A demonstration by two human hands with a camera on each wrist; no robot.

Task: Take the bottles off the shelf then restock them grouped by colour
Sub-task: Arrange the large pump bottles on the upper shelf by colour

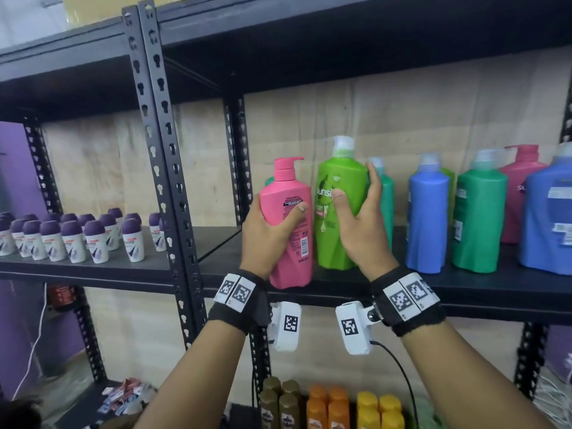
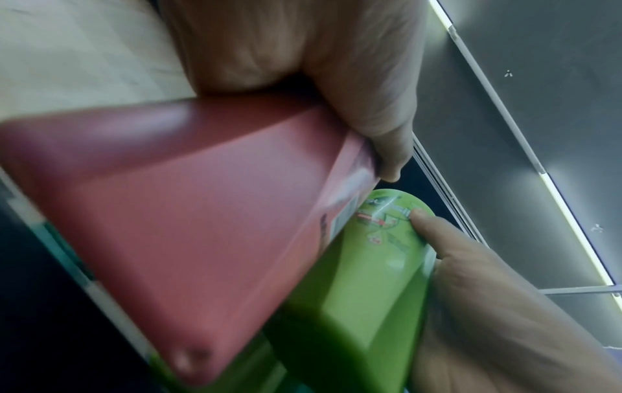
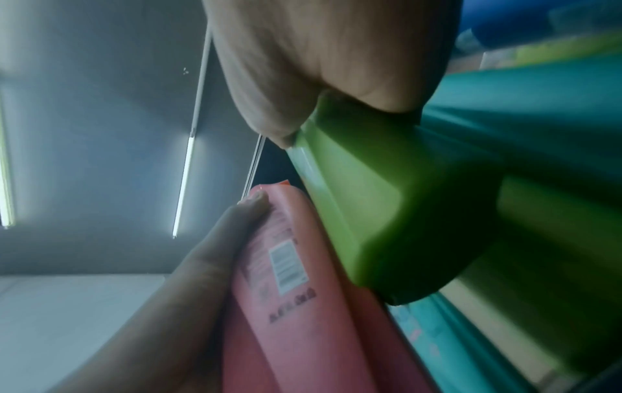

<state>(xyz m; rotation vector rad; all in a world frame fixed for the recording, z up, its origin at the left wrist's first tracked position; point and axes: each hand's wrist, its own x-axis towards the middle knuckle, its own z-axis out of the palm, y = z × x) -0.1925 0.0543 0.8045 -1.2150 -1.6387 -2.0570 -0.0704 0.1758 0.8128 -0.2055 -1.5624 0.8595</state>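
Note:
My left hand grips a pink pump bottle, held at the front edge of the black shelf and tilted slightly. The same pink bottle fills the left wrist view under my left hand. My right hand grips a lime green pump bottle standing just right of the pink one, thumb on the label, fingers round its right side. In the right wrist view the green bottle sits under my right hand, with the pink bottle beside it.
More bottles stand on the shelf to the right: teal, blue, green, dark pink and a large blue one. Small purple-capped roll-ons fill the left shelf unit. Brown, orange and yellow bottles stand below.

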